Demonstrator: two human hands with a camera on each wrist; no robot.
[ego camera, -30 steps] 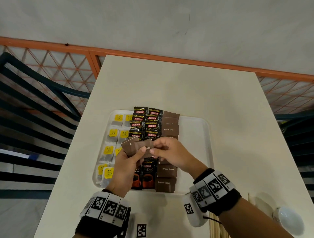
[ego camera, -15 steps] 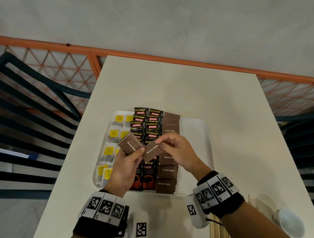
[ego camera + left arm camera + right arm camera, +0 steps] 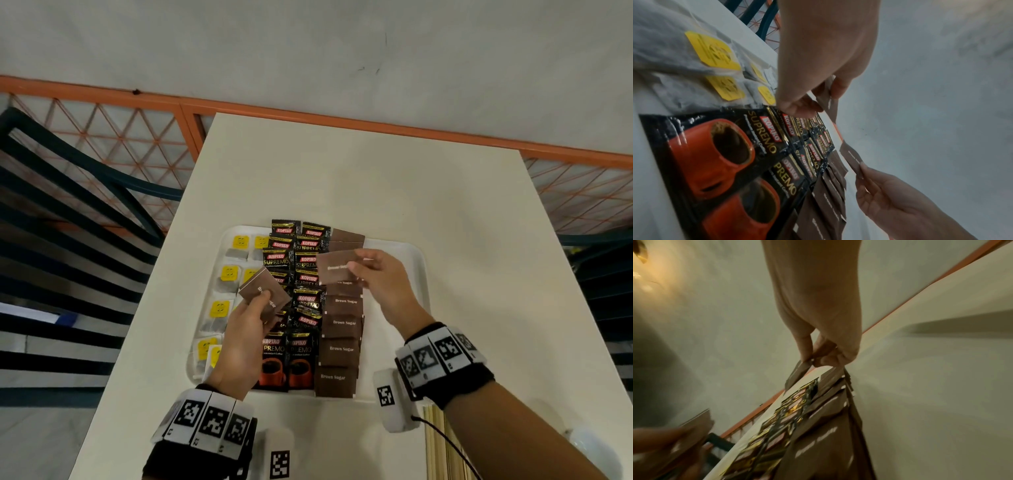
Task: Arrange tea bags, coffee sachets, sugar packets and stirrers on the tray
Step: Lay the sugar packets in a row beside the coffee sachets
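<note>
A white tray on the table holds yellow-tagged tea bags at the left, black coffee sachets in the middle and a column of brown sugar packets to the right. My left hand pinches a small stack of brown sugar packets above the sachets. My right hand pinches one brown sugar packet over the far part of the sugar column. The right wrist view shows that packet held between thumb and fingers.
Wooden stirrers lie on the table by my right forearm, near a white round object. An orange railing runs behind the table, and dark chairs stand at the left. The tray's right strip is bare.
My right hand has pulled one sugar packet off the stack in my left hand and carried it right and away from me, over the sugar column. The left hand has stayed roughly in place.
</note>
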